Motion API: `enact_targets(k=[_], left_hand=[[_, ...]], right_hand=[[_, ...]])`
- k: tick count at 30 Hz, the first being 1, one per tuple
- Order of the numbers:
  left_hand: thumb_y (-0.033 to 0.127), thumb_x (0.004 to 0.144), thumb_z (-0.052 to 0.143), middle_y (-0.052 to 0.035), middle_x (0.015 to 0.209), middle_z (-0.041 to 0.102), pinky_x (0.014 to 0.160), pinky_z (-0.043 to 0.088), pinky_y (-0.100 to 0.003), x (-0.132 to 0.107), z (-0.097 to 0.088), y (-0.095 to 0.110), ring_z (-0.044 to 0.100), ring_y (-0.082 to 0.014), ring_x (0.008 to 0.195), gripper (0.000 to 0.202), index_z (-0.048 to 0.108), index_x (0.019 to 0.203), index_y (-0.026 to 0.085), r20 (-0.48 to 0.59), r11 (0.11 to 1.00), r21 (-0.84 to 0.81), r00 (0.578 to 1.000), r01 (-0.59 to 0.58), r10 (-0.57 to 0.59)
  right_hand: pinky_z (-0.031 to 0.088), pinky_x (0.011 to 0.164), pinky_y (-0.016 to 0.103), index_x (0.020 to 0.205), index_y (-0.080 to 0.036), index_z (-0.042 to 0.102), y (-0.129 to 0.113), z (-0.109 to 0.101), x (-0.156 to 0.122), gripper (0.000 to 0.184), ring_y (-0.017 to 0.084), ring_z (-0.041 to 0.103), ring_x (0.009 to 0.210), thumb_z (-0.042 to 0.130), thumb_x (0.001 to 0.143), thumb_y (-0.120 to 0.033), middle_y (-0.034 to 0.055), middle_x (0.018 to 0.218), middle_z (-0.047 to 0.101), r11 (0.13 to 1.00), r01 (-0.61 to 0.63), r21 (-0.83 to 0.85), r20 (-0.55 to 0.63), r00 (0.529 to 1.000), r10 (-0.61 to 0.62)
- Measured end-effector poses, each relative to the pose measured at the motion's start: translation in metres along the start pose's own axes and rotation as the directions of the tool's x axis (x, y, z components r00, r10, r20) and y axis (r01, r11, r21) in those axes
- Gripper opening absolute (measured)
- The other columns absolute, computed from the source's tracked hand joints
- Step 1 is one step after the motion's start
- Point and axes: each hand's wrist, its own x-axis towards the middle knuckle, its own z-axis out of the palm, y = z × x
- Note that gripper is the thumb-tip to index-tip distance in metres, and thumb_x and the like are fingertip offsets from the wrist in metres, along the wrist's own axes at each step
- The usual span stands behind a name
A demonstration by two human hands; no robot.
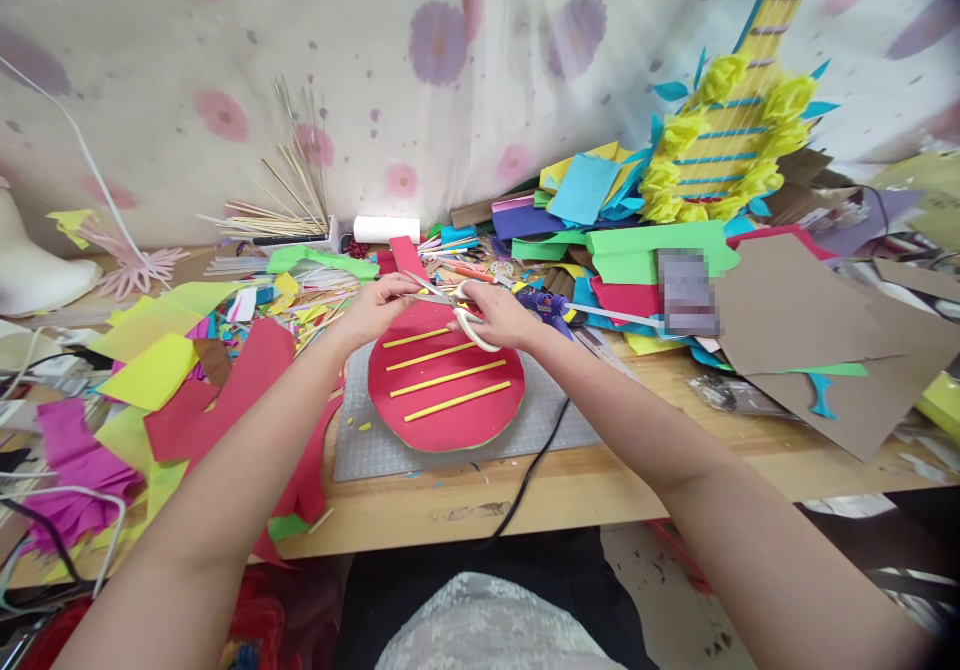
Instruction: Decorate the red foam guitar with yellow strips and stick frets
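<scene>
My right hand [501, 316] grips white-handled scissors [459, 312] whose blades point left toward my left hand [377, 307]. My left hand pinches the upper edge of a red guitar-shaped paper cutout [450, 420] by its narrow neck [407, 253]. Several yellow strips [457, 402] lie glued across the red body. The cutout rests on a grey cutting mat [360, 450] on the wooden table [600, 490].
Loose coloured paper sheets [150, 370] pile at the left and at the back [622, 250]. Brown cardboard pieces [825, 340] lie at the right. A blue glue gun [551, 305] sits behind my right hand, its black cord [525, 480] running off the table edge. A decorated paper guitar [720, 140] leans on the curtain.
</scene>
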Motion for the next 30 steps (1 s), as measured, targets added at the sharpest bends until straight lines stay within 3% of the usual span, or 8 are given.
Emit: enact_targets(k=[6, 15, 19, 22, 26, 30], left_hand=[[0.034, 0.063, 0.067, -0.005, 0.083, 0.061, 0.081, 0.043, -0.03, 0.0, 0.002, 0.0, 0.056, -0.0165, 0.082, 0.018, 0.067, 0.07, 0.018, 0.021, 0.999, -0.048, 1.0, -0.01, 0.011], [0.049, 0.07, 0.059, -0.0033, 0.079, 0.06, 0.074, 0.045, -0.028, -0.003, 0.002, -0.005, 0.053, -0.0132, 0.074, 0.037, 0.065, 0.08, 0.014, 0.054, 1.0, -0.011, 0.998, 0.015, -0.014], [0.051, 0.068, 0.061, -0.0037, 0.078, 0.06, 0.073, 0.045, -0.027, -0.003, 0.002, -0.007, 0.053, -0.0123, 0.072, 0.039, 0.066, 0.079, 0.014, 0.039, 0.999, -0.022, 0.999, 0.025, -0.024], [0.05, 0.066, 0.063, -0.0037, 0.079, 0.06, 0.071, 0.046, -0.028, -0.002, 0.0, -0.007, 0.053, -0.0116, 0.07, 0.04, 0.065, 0.081, 0.013, 0.025, 0.997, -0.046, 0.998, 0.066, -0.065], [0.043, 0.064, 0.066, -0.0034, 0.08, 0.06, 0.071, 0.047, -0.028, 0.001, -0.006, -0.003, 0.055, -0.0117, 0.072, 0.038, 0.065, 0.085, 0.012, 0.005, 0.979, -0.096, 0.984, 0.18, -0.181], [0.034, 0.065, 0.067, -0.0019, 0.078, 0.06, 0.068, 0.048, -0.027, 0.007, -0.013, 0.003, 0.056, -0.0112, 0.072, 0.033, 0.064, 0.091, 0.015, 0.097, 0.959, -0.143, 0.968, 0.244, -0.232]], right_hand=[[0.03, 0.064, 0.023, 0.088, -0.018, 0.049, -0.002, 0.003, 0.0, 0.036, 0.015, 0.052, 0.075, 0.048, 0.08, -0.054, 0.0048, 0.088, 0.061, 1.0, 0.018, -0.015, -0.031, 0.999, -0.018], [0.026, 0.058, 0.023, 0.081, -0.018, 0.054, -0.003, 0.008, 0.0, 0.04, 0.015, 0.051, 0.063, 0.044, 0.081, -0.057, 0.0041, 0.073, 0.062, 0.996, -0.063, -0.066, -0.089, 0.994, 0.056], [0.03, 0.059, 0.023, 0.081, -0.018, 0.056, -0.001, 0.012, 0.002, 0.043, 0.015, 0.053, 0.065, 0.045, 0.08, -0.06, 0.0034, 0.073, 0.061, 0.994, -0.111, 0.0, -0.105, 0.988, 0.11], [0.035, 0.062, 0.023, 0.093, -0.019, 0.057, 0.003, 0.008, 0.009, 0.044, 0.017, 0.057, 0.072, 0.043, 0.081, -0.059, 0.0046, 0.081, 0.064, 0.952, -0.3, 0.07, -0.138, 0.942, 0.307], [0.041, 0.067, 0.028, 0.105, -0.013, 0.056, 0.015, -0.005, 0.027, 0.048, 0.024, 0.061, 0.086, 0.044, 0.082, -0.053, 0.0147, 0.098, 0.065, 0.819, -0.573, -0.019, -0.054, 0.819, 0.572], [0.044, 0.076, 0.03, 0.101, -0.01, 0.062, 0.03, -0.006, 0.046, 0.039, 0.027, 0.06, 0.095, 0.053, 0.079, -0.04, 0.0193, 0.101, 0.064, 0.796, -0.529, -0.293, 0.114, 0.808, 0.579]])
